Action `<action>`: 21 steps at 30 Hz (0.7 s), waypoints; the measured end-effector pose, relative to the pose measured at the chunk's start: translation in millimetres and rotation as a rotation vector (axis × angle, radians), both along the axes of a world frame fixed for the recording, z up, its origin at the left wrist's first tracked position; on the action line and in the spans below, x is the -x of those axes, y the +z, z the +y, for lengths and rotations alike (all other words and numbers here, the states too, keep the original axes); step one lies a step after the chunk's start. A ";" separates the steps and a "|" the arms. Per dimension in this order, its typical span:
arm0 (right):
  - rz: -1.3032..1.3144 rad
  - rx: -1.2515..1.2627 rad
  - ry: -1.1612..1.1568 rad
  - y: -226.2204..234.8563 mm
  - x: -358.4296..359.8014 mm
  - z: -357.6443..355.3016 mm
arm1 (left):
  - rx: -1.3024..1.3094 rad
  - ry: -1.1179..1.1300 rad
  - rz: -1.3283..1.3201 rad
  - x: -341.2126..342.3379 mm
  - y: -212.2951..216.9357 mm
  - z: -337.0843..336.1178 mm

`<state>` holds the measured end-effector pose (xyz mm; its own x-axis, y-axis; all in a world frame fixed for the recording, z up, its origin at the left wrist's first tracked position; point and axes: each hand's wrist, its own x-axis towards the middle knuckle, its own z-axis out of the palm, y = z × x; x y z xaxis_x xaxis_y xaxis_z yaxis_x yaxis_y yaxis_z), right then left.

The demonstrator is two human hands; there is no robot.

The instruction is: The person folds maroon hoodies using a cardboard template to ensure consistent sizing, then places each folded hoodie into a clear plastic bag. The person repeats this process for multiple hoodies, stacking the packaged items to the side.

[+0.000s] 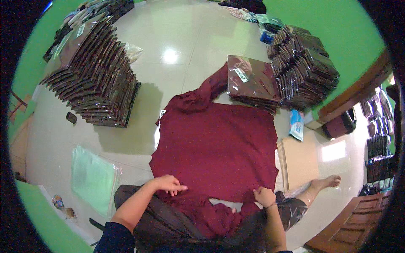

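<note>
A maroon long-sleeved shirt (pixel 215 147) lies spread on the floor before me, one sleeve stretched toward the far side. Its near part bunches over my lap. My left hand (pixel 168 184) is above the garment's near left side, fingers apart, the index finger pointing right. At the near right corner, my right hand (pixel 265 197) has its fingers curled on the cloth edge. A white tag (pixel 163 113) shows at the shirt's left edge.
Tall stacks of bagged dark garments stand at left (pixel 101 76) and right (pixel 303 67). A bagged garment pile (pixel 253 80) touches the far sleeve. Clear plastic bags (pixel 95 177) lie left; cardboard sheets (pixel 299 162) and a blue-white packet (pixel 297 124) lie right.
</note>
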<state>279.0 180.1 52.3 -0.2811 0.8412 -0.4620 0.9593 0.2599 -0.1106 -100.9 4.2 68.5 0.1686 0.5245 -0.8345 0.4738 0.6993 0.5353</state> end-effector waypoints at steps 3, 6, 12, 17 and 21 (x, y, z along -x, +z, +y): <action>0.256 -0.009 0.016 -5.1 3.6 27.8 | -0.423 0.529 0.069 41.3 -15.8 37.5; 0.246 0.077 0.251 -3.2 28.8 62.6 | -0.992 0.404 0.586 71.8 -33.2 96.9; 0.716 -0.609 0.327 -20.6 138.5 197.5 | -0.996 0.109 1.085 68.5 -58.7 188.0; 0.418 -0.474 0.072 -79.0 163.2 262.0 | -0.741 0.063 1.247 63.1 -69.3 207.0; 0.187 -0.579 0.039 -79.7 161.5 258.3 | -0.829 0.070 1.253 67.7 -72.8 211.0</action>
<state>117.5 438.4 -27.4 -0.3487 0.9284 0.1282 0.9258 0.3625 -0.1067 -168.7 215.2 -4.3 -0.4542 0.8835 0.1142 0.8909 0.4497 0.0640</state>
